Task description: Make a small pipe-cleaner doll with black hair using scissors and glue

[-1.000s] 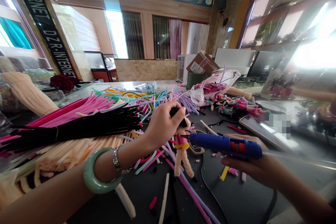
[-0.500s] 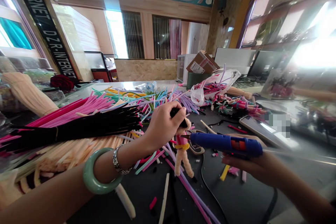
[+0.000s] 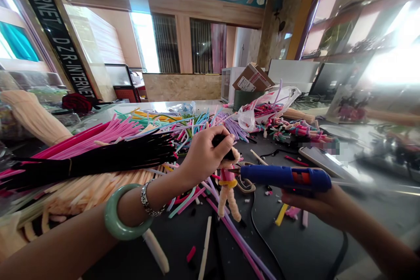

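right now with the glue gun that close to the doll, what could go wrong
1. The glue gun nozzle sits right beside the left hand fingertips pinching the doll at its head, so hot glue could burn them.
2. The doll hangs over loose pipe cleaners; drips may stick scraps together.
3. The gun's cord loops under the right hand and might snag.
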Available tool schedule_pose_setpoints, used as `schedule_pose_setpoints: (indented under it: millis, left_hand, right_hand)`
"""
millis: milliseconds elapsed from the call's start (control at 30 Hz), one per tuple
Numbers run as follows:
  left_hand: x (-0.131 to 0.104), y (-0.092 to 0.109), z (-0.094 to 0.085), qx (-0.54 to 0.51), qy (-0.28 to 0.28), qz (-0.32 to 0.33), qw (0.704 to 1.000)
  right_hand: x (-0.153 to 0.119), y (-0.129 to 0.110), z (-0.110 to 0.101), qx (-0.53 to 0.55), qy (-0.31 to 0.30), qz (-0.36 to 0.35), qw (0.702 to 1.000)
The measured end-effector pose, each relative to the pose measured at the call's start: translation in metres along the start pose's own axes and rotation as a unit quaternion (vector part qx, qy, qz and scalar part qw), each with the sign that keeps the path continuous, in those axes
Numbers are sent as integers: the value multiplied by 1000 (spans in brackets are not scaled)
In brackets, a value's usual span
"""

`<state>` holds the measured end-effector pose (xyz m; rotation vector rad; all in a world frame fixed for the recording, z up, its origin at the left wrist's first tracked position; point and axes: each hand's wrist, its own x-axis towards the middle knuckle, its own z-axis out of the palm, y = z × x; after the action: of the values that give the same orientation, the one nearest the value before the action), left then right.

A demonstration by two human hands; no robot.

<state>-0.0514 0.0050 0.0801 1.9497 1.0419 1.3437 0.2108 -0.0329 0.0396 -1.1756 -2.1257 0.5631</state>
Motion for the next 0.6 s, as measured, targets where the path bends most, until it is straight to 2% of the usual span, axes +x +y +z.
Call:
schedule_pose_setpoints:
  millis: [267,600]
  left_hand:
    - [3,1,-2,22,19,59,998]
    - [2,4,0,-53,20,49,997]
  right_hand:
    - [4,-1,-3,19,-5,-4,1000]
    - [1,13,-1,67,-16,54,996]
